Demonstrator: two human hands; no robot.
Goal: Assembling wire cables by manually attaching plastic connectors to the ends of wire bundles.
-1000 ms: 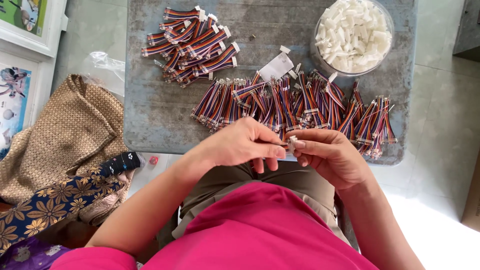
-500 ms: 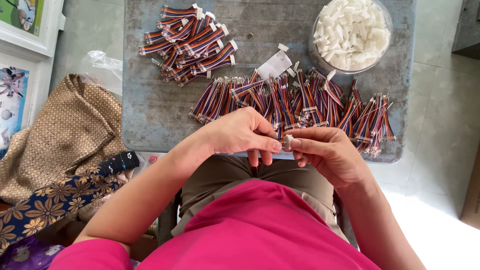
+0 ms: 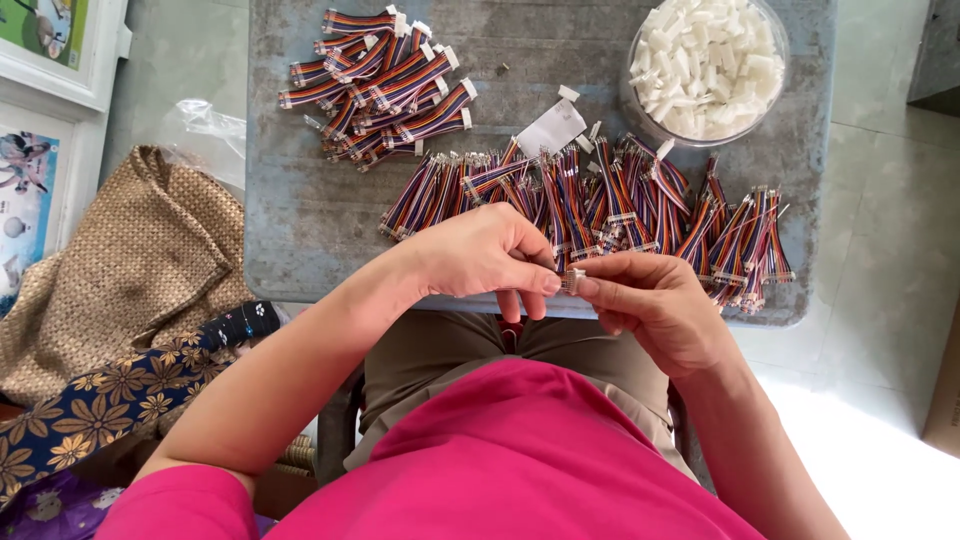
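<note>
Compared with a second ago, both hands sit a little lower and nearer the body, just off the near edge of the grey board (image 3: 300,200); the pinch between them has tightened. Left hand (image 3: 490,255) closed, fingertips pressed against a small pale connector (image 3: 572,280); right hand (image 3: 650,305) closed round the same piece, thumb and forefinger gripping it from the other side. Whether wires trail from it is hidden by the fingers. Judgement: one piece is being fitted or pressed together, mid-step, not yet set down. The board, worn and scuffed, carries a long row of multicoloured ribbon wires (image 3: 600,205) along its near side, bare ends showing at the right; a smaller heap of wires with white plugs (image 3: 385,85) at the far left; a clear bowl of white plastic housings (image 3: 705,65) at the far right; a white paper tag (image 3: 550,128) between. Pale tiled floor (image 3: 880,250) around; woven tan bag (image 3: 130,270) and floral cloth (image 3: 110,395) to the left, framed pictures (image 3: 40,100) beyond
</note>
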